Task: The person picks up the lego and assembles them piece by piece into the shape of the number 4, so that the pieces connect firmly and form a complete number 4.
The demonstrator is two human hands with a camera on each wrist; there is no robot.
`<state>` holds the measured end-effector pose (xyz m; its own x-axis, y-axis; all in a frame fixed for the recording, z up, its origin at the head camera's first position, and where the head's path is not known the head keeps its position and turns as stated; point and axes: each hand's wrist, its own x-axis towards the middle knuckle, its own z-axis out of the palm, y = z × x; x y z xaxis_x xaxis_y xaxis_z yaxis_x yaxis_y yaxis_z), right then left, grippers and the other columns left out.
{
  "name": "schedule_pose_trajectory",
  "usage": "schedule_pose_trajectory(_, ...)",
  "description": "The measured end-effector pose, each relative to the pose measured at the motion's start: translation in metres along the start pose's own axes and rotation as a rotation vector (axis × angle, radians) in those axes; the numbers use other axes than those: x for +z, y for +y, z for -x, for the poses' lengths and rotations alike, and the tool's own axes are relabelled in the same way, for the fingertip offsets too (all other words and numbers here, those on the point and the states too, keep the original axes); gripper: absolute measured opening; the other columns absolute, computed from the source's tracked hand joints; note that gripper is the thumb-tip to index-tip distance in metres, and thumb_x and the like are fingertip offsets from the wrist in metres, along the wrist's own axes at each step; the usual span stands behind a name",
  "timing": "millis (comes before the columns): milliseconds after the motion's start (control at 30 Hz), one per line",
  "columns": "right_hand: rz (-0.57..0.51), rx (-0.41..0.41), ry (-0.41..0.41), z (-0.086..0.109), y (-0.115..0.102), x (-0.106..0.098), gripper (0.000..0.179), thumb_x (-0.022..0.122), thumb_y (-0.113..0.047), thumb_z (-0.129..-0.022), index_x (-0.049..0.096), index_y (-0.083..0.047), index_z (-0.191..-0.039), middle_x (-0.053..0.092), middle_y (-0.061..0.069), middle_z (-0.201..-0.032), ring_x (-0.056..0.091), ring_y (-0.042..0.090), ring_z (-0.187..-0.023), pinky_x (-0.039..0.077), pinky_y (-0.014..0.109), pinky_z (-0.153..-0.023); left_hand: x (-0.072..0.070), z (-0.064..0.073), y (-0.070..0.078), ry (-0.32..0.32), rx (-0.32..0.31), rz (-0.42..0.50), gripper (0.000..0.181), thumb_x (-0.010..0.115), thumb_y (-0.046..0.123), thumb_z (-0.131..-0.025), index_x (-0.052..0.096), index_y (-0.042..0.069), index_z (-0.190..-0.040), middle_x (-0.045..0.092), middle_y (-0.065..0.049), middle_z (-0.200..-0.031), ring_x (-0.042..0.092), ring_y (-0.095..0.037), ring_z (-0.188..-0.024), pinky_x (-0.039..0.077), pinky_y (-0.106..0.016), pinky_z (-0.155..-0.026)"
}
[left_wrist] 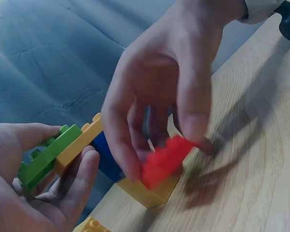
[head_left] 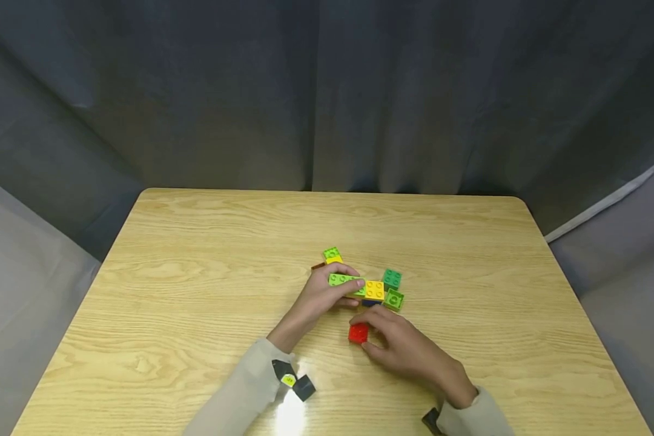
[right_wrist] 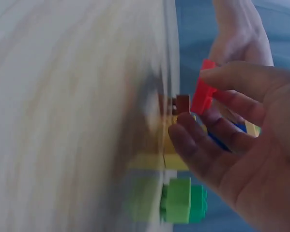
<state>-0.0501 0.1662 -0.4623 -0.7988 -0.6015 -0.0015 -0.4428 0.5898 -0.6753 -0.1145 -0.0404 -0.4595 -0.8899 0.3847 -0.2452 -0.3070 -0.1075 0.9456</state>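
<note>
My left hand grips a joined piece of toy building bricks, its thumb lying over the long lime brick on top. Joined at the right end of that piece is a yellow brick, and a blue brick shows under it in the left wrist view. Closer to the table's front, my right hand pinches a red brick between thumb and fingers. The red brick is tilted and held above the tabletop, apart from the joined piece. Part of the joined piece is hidden by the left fingers.
Right of the joined piece lie a dark green brick and a lime brick, hollow side up. Beyond the left hand are a small lime brick with yellow by it and a brown brick. A dark curtain hangs behind the wooden table.
</note>
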Motion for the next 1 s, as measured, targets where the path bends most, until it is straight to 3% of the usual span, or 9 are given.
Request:
schedule_pose_trajectory(167,-0.056,-0.103,0.076,0.007,0.004,-0.011,0.039,0.072,0.005,-0.092,0.068,-0.008,-0.128,0.066,0.005,-0.127,0.066,0.02,-0.11,0.061,0.038,-0.085,-0.001,0.0,0.001,-0.003,-0.002,-0.009,0.041,0.074,0.017,-0.098,0.062,-0.006,-0.129,0.061,-0.016,-0.125,0.074,-0.021,-0.083,0.058,-0.052,-0.092)
schedule_pose_trajectory(367,-0.086,-0.106,0.166,0.013,0.001,-0.028,0.041,0.075,0.006,-0.088,0.068,-0.009,-0.125,0.068,0.001,-0.124,0.067,0.02,-0.11,0.062,0.037,-0.08,-0.001,0.0,0.0,-0.007,0.008,-0.005,0.04,0.073,0.015,-0.098,0.061,-0.007,-0.129,0.059,-0.017,-0.126,0.073,-0.019,-0.082,0.058,-0.053,-0.092)
schedule_pose_trajectory(567,0.012,-0.157,0.336,0.01,0.004,-0.042,0.047,0.081,0.01,-0.082,0.068,-0.008,-0.123,0.068,0.001,-0.121,0.067,0.017,-0.104,0.061,0.03,-0.077,-0.002,-0.001,0.0,-0.007,0.014,-0.005,0.032,0.074,0.015,-0.098,0.065,-0.002,-0.123,0.058,-0.017,-0.125,0.073,-0.018,-0.082,0.059,-0.05,-0.09)
schedule_pose_trajectory(667,0.052,-0.18,0.413,0.005,0.009,-0.044,0.051,0.081,0.014,-0.08,0.068,-0.006,-0.125,0.068,0.004,-0.124,0.068,0.022,-0.109,0.057,0.021,-0.085,-0.002,-0.001,-0.001,-0.017,0.024,-0.01,0.035,0.074,0.015,-0.098,0.063,-0.003,-0.126,0.059,-0.017,-0.125,0.073,-0.018,-0.082,0.061,-0.047,-0.088)
schedule_pose_trajectory(833,0.05,-0.194,0.423,-0.002,0.016,-0.043,0.054,0.079,0.017,-0.081,0.07,-0.008,-0.127,0.068,0.007,-0.128,0.066,0.029,-0.119,0.045,0.014,-0.102,-0.001,-0.001,-0.001,-0.03,0.029,-0.008,0.042,0.073,0.016,-0.099,0.059,-0.009,-0.131,0.059,-0.018,-0.125,0.073,-0.017,-0.08,0.062,-0.041,-0.085)
schedule_pose_trajectory(1000,0.047,-0.204,0.408,-0.007,0.017,-0.042,0.049,0.077,0.014,-0.085,0.07,-0.008,-0.128,0.067,0.01,-0.131,0.065,0.032,-0.12,0.047,0.017,-0.102,0.0,-0.002,0.0,-0.032,0.028,-0.01,0.043,0.073,0.015,-0.099,0.059,-0.009,-0.131,0.058,-0.018,-0.129,0.073,-0.017,-0.079,0.062,-0.04,-0.084)
